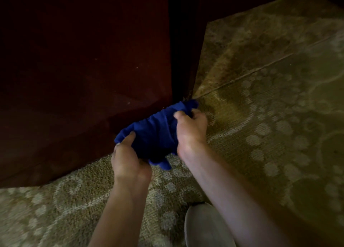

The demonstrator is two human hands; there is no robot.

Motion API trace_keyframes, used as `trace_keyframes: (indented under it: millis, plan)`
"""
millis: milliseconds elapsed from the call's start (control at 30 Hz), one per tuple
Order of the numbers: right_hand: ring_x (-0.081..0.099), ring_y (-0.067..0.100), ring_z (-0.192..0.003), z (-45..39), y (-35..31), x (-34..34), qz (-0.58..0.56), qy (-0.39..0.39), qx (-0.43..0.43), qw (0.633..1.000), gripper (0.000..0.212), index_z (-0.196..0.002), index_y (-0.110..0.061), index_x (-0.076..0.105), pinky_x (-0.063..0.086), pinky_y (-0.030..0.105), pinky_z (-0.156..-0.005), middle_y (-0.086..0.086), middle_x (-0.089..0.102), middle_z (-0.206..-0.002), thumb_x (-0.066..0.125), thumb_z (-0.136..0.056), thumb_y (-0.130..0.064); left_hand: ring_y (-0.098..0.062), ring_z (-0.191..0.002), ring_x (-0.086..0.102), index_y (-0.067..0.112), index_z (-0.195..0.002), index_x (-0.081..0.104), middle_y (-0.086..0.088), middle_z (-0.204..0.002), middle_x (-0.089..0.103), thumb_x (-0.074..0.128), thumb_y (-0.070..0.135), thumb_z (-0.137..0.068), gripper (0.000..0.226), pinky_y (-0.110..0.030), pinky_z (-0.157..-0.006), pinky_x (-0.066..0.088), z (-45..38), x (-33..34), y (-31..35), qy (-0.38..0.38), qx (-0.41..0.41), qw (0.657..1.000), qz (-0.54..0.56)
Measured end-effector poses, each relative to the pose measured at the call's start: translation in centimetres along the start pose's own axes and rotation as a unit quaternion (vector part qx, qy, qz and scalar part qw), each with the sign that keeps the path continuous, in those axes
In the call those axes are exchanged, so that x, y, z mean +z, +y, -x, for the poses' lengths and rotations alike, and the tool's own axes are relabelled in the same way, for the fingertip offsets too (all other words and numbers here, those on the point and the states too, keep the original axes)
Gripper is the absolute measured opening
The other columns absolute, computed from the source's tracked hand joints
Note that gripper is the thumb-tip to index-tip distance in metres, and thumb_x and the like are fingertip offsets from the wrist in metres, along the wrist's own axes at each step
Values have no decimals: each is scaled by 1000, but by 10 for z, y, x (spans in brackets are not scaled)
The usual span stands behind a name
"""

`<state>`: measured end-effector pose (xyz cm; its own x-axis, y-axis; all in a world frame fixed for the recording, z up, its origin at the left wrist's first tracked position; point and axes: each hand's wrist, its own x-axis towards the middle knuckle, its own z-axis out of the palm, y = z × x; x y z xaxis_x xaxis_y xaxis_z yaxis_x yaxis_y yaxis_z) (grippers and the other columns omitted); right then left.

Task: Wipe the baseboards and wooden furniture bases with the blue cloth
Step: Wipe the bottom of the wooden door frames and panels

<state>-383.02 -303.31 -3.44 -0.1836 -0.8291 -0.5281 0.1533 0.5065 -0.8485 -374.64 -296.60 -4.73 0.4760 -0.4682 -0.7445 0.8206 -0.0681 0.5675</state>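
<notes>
The blue cloth (156,131) is bunched up and held between both hands, just in front of the bottom corner of a dark reddish wooden furniture piece (83,79). My left hand (128,159) grips the cloth's lower left end. My right hand (189,127) grips its upper right end, thumb on top. The cloth's far tip (189,104) lies at the furniture's lower corner, where the wood meets the carpet. A loose end of the cloth hangs down below my hands.
Patterned olive and cream carpet (270,116) covers the floor to the right and in front, with a seam line running diagonally. A dark vertical edge (184,41) rises above the corner. A pale shoe (204,226) shows at the bottom.
</notes>
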Motion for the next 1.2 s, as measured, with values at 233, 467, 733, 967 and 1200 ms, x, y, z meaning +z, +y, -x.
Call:
trace_keyframes:
  millis: [233, 467, 733, 967, 1200]
  plan:
    - [64, 22, -77, -20, 2, -11, -30, -1, -8, 1000, 15, -77, -17, 59, 54, 47, -85, 3, 66, -79, 62, -85, -4, -33, -113, 67, 18, -135, 58, -13, -130, 65, 52, 21, -99, 37, -44, -72, 62, -3, 10, -10, -47, -23, 998, -19]
    - [61, 29, -94, -61, -3, -26, 96, -30, -6, 995, 13, -101, -17, 62, 45, 37, -84, 5, 62, -93, 59, -89, -13, -29, -117, 63, 17, -131, 59, -11, -132, 63, 51, 9, -100, 33, -49, -100, 50, -13, 8, -23, -22, -10, 996, -88]
    - [58, 24, -96, -69, 1, -26, 286, -134, -17, 949, 16, -101, -22, 62, 40, 28, -79, 3, 60, -99, 52, -93, -15, -27, -113, 64, 21, -130, 59, -7, -136, 60, 52, 13, -100, 31, -49, -104, 49, -26, 13, -35, 80, -38, 980, -177]
    - [25, 18, -50, -37, -32, -25, 46, -147, -190, 970, 20, -72, -6, 38, 25, 36, -53, 1, 29, -55, 51, -87, -8, -25, -116, 63, 23, -147, 47, -4, -139, 59, 48, 13, -100, 47, -45, -101, 50, 1, 34, -37, 68, 42, 991, -103]
    - [57, 21, -103, -46, 7, -35, 245, -137, -58, 958, 33, -129, -9, 54, 42, 32, -86, 7, 60, -116, 48, -98, -15, -25, -120, 63, 11, -137, 56, -10, -133, 62, 51, 10, -101, 36, -34, -97, 51, 4, 31, -33, 129, -10, 985, -115]
